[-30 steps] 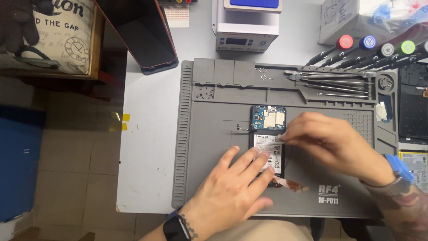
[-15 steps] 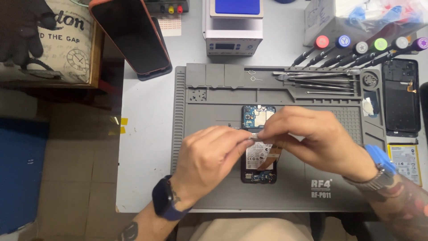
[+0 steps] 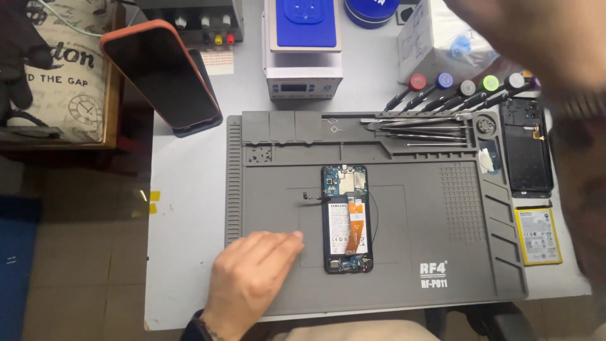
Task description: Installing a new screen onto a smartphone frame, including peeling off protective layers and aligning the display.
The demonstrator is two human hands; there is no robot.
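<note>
While the left hand [image 3: 252,278] rests flat and empty on the grey repair mat [image 3: 442,252] beside the opened phone [image 3: 346,218], the loose flex cable [image 3: 310,199] is best kept clear; the blurred right hand's [image 3: 536,38] grip cannot be told.

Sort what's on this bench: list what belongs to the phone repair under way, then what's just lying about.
In the job:
opened phone
grey repair mat
left hand resting on the mat
right hand, blurred, raised near the screwdrivers

Lying about:
orange-cased phone
loose battery
black back cover
blue tin
</note>
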